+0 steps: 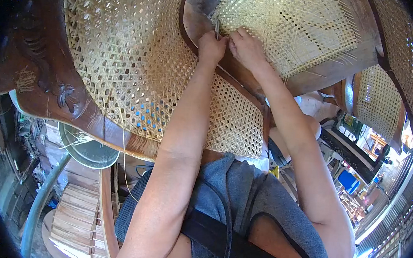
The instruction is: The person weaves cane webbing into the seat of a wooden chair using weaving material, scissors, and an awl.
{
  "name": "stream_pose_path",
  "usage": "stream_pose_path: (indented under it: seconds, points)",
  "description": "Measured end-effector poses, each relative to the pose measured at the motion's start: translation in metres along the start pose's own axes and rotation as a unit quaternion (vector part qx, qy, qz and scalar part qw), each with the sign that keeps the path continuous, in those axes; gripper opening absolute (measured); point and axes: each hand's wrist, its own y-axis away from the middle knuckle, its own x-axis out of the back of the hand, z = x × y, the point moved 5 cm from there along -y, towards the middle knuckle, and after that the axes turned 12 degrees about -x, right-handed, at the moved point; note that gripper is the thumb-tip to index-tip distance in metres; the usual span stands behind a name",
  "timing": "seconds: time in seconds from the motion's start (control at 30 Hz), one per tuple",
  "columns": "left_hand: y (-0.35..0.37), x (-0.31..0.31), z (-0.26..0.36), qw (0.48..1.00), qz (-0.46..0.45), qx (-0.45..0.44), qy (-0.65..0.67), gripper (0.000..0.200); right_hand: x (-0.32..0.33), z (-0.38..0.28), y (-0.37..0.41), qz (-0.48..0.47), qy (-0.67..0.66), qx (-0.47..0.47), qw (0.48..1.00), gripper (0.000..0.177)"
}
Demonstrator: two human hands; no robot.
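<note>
Woven cane webbing (282, 28) fills a wooden frame (337, 74) at the top centre, with loose strand ends along its right edge. At the frame's left inner edge, my left hand (212, 47) is closed on a small thin metal tool (217, 27), whose kind I cannot make out. Just right of it, my right hand (247, 47) lies at the webbing's lower left edge, fingers bent together; what they hold, if anything, is hidden. Beneath my left forearm spreads a larger cane panel (124, 59) in a carved brown wooden frame (63, 98).
A round green metal dish (90, 151) with loose strands sits at the lower left, above stacked wooden slats (75, 220). One long strand (124, 142) hangs beside my left arm. More cane panels (377, 101) and a blue object (348, 181) are at the right.
</note>
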Motion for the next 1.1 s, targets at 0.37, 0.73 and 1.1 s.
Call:
stream_pose_path:
  seconds: [0.37,0.73,1.1]
  points:
    - [-0.002,-0.003,-0.008,1.0,0.015,-0.005,0.021,0.025,0.006,-0.013,-0.012,-0.01,0.005,-0.057,0.998,0.019]
    - [0.0,0.001,-0.005,0.998,-0.017,0.044,0.046,0.024,0.002,0.0,-0.019,-0.038,-0.112,-0.117,0.986,0.014]
    - [-0.002,0.001,-0.005,1.0,0.004,0.002,0.028,0.026,0.004,-0.004,-0.002,0.028,-0.057,0.022,0.998,0.015]
